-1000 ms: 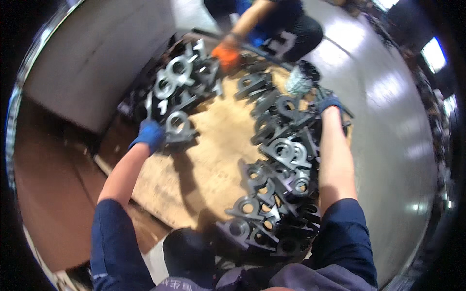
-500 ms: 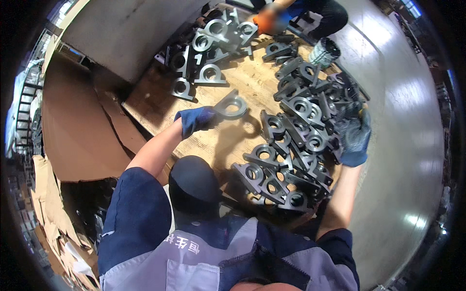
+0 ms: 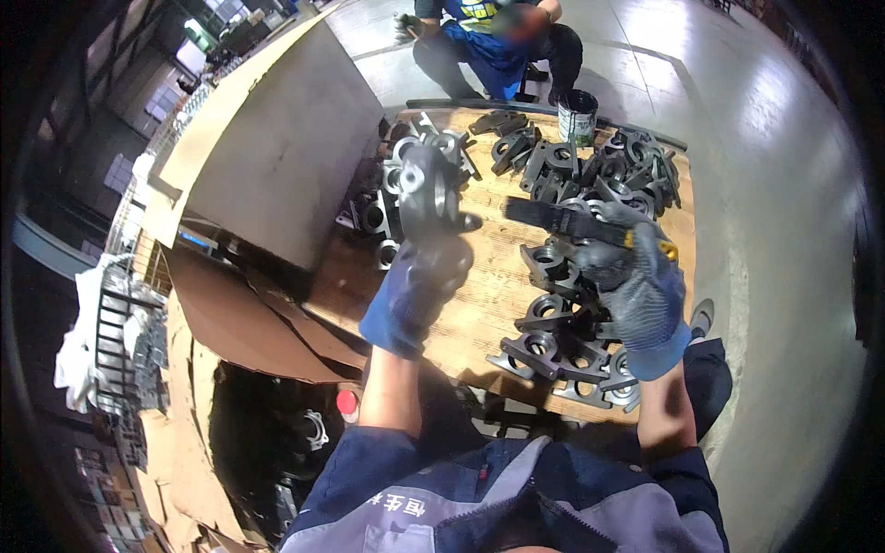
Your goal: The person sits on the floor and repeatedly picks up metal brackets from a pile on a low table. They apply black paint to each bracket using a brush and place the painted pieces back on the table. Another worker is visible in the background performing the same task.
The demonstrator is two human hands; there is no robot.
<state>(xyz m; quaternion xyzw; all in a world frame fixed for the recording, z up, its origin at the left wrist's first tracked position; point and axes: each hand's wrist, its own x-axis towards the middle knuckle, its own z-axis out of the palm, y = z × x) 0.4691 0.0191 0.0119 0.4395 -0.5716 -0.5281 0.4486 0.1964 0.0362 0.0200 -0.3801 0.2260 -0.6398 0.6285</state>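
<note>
My left hand [image 3: 417,288], in a blue glove, holds a dark grey metal casting [image 3: 426,187] lifted above the wooden board [image 3: 489,295]. My right hand [image 3: 636,284], in a grey glove, grips a paintbrush with a flat black head [image 3: 553,219] that points left toward the casting. Below both hands, several similar metal castings [image 3: 553,341] lie piled on the board.
More castings [image 3: 590,161] cover the far end of the board, beside a small paint can [image 3: 578,112]. Another person [image 3: 498,41] crouches past it. A large grey crate [image 3: 277,157] stands on the left, with brown cardboard sheets [image 3: 240,323] below it.
My left hand has lifted a casting off the board up toward the camera. My right hand rose from the pile and now holds the brush next to the casting.
</note>
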